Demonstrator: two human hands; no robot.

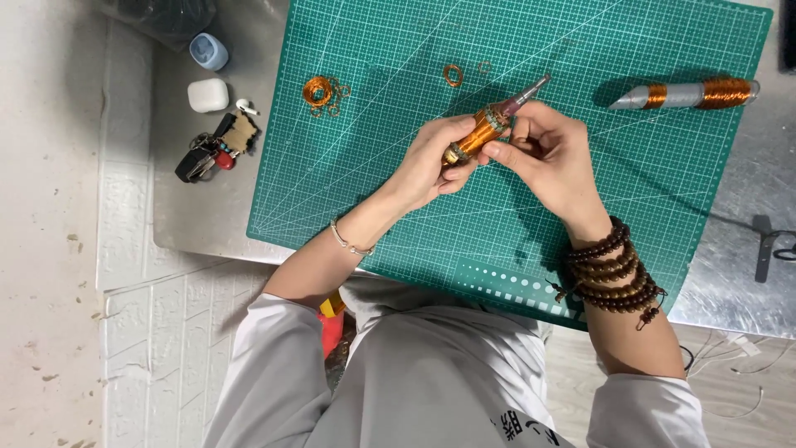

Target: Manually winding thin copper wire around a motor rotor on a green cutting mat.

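Over the green cutting mat, my left hand grips a tapered metal mandrel wound with copper wire, its silver tip pointing up and right. My right hand pinches the wire coil near the mandrel's middle with thumb and fingers. A thin bracelet circles my left wrist, and several strands of dark wooden beads wrap my right wrist.
A second wire-wound mandrel lies at the mat's upper right. Loose copper rings and a small ring lie on the mat. Keys, a white earbud case and a blue case sit left. Black pliers rest at right.
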